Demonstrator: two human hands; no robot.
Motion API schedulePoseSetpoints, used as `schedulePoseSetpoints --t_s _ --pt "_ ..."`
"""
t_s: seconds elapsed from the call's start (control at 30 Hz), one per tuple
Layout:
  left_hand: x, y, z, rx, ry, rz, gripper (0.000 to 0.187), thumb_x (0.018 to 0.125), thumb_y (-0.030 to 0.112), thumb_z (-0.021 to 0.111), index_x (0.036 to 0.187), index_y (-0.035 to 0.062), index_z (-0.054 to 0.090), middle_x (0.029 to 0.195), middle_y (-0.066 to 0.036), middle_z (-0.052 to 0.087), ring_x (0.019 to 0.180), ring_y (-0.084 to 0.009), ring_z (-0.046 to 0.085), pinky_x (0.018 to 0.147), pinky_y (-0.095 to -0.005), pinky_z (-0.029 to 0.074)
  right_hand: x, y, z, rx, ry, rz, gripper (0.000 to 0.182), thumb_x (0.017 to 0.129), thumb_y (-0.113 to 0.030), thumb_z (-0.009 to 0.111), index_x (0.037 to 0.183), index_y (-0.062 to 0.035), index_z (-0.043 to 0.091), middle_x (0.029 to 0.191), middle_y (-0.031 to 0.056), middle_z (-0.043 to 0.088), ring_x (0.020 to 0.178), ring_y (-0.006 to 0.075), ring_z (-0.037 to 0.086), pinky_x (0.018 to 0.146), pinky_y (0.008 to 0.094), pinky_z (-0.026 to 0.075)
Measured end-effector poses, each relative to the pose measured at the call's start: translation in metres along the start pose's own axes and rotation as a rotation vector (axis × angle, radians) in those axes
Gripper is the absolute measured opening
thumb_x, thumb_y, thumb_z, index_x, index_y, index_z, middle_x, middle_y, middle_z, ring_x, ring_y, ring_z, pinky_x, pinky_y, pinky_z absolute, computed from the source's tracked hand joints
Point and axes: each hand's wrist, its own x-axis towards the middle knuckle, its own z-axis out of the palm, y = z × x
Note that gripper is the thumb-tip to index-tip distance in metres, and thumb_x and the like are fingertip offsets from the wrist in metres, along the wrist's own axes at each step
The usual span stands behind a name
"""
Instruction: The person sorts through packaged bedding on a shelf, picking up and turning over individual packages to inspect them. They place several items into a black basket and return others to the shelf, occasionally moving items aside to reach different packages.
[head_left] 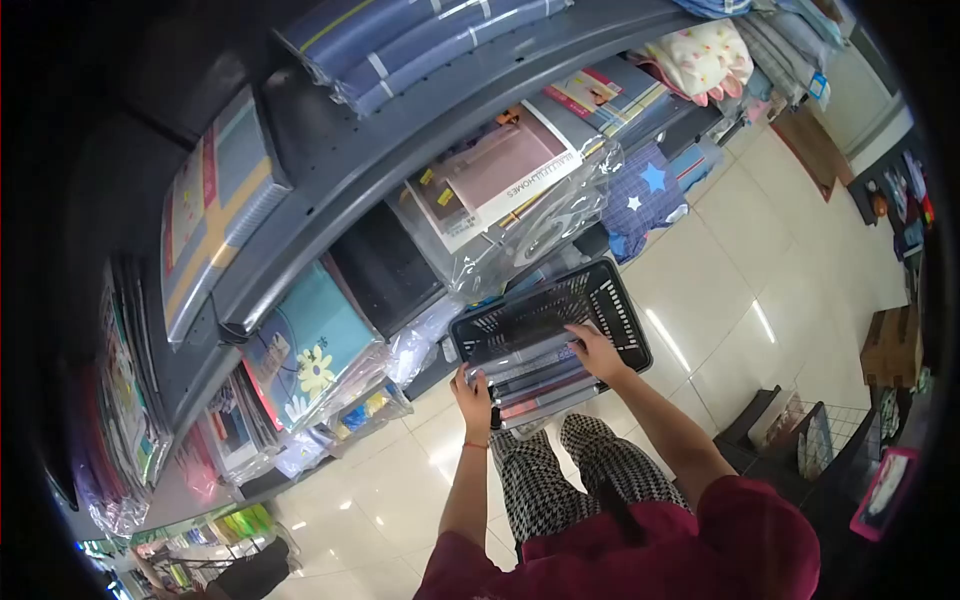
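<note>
A black plastic basket (628, 318) stands in front of my legs, with slotted walls. Several flat, plastic-wrapped packages fill its near half, with grey, blue and reddish edges showing. My left hand (473, 398) is at the left end of the packages, close to the basket's side, its fingers curled on the end of a clear-wrapped package (525, 352). On the right, my right hand (597, 352) reaches inside the basket and grips the other end of that package, thumb and fingers bent. What the wrapping contains is hard to make out.
Dark metal shelving (330, 160) runs along the left, stacked with wrapped textiles. A pink-fronted package (510, 170) juts out above the basket, and a turquoise flowered package (315, 345) lies lower. A cardboard box (890, 345) and a black rack (780, 450) stand right on the tiled floor.
</note>
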Motion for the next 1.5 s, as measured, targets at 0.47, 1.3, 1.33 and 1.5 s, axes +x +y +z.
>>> schedulePoseSetpoints --t_s 0.47,1.3,1.33,1.5 --pt "-0.063 -0.039 0.019 -0.244 -0.224 0.014 0.03 0.087 0.008 0.059 0.116 0.0038 0.054 0.107 -0.013 0.062 0.098 -0.0228 0.06 0.084 -0.0307 0.048 -0.066 0.042 0.003 -0.058 -0.037 0.031 0.047 0.08 -0.007 0.057 0.125 -0.0046 0.045 0.115 0.0256 0.051 0.109 0.0424 0.049 0.09 0.0464 0.042" --pt "0.064 0.334 -0.349 0.213 0.593 0.764 0.039 0.084 0.003 0.056 0.121 -0.0002 0.047 0.116 -0.02 0.055 0.107 -0.0357 0.053 0.094 -0.0414 0.04 0.05 -0.478 -0.017 -0.17 0.764 -0.963 0.04 0.082 -0.017 0.062 0.12 -0.006 0.054 0.122 0.0171 0.054 0.121 0.0349 0.045 0.101 0.0458 0.033" --pt "0.074 0.333 -0.352 0.291 0.637 0.771 0.042 0.084 0.006 0.057 0.124 0.0002 0.046 0.118 -0.021 0.054 0.108 -0.0365 0.052 0.094 -0.0426 0.04 0.061 -0.48 -0.009 -0.278 0.776 -0.905 0.042 0.081 -0.02 0.063 0.121 -0.0068 0.054 0.122 0.0171 0.054 0.121 0.0344 0.046 0.101 0.0456 0.032" --pt "0.108 0.314 -0.347 0.619 0.623 0.75 0.054 0.08 0.03 0.065 0.125 0.0058 0.048 0.125 -0.02 0.051 0.11 -0.0359 0.052 0.092 -0.044 0.041 0.076 -0.477 0.001 -0.454 0.763 -0.813 0.052 0.079 -0.028 0.066 0.125 -0.0093 0.052 0.122 0.0162 0.055 0.121 0.0307 0.046 0.103 0.0443 0.03"
